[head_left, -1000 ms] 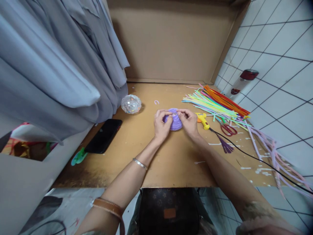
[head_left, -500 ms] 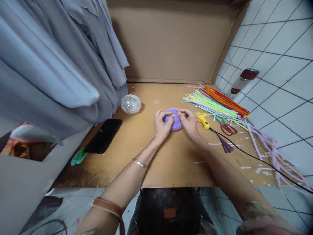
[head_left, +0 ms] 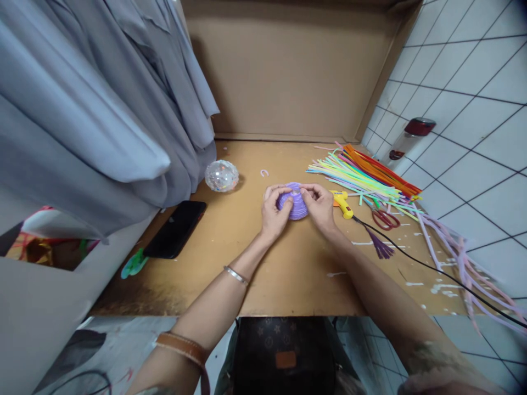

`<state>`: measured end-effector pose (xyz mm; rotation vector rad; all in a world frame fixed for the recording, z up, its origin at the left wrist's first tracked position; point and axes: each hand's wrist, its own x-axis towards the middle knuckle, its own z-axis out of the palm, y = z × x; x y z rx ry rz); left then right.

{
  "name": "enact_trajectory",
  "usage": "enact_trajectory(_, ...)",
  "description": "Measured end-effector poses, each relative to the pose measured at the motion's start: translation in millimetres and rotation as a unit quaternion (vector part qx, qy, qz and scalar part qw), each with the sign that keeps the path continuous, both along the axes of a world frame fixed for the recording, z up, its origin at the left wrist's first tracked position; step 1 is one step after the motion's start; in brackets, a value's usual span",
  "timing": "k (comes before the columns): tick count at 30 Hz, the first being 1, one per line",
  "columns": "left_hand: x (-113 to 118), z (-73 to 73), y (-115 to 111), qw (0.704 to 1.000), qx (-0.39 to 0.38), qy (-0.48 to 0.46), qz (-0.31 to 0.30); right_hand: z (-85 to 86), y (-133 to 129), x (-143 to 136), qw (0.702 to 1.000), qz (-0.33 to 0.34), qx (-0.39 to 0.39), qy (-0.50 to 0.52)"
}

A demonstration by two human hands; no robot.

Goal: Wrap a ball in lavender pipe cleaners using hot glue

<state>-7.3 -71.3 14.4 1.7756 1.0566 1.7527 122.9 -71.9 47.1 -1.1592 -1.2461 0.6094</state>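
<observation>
Purple ridged coils are forming a small rounded piece (head_left: 298,210), which is sitting between the two hands over the middle of the table (head_left: 230,236); whether it is resting on the wood or being lifted slightly is not showing. Left hand (head_left: 275,213) and right hand (head_left: 321,207) are both holding it, fingers and thumbs closing narrowly on either side of a pale spot at its top. Hardly anything is changing over the last second: the grip is staying put, the piece is keeping its place, and the view is drifting only a touch. That is suggesting fine, steady fingertip work rather than carrying. Nearby, a yellow glue gun (head_left: 342,204) is lying just beside the right hand, and a clear ball (head_left: 222,176) is sitting well apart, untouched.
</observation>
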Motion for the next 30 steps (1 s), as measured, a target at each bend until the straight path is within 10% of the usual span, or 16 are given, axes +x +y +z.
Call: enact_trajectory(30, 0.8, 4.0, -11.3, 0.979, 0.071, 0.181, 0.063, -2.4, 4.3, 5.0, 1.000, -0.015, -0.007, -0.018)
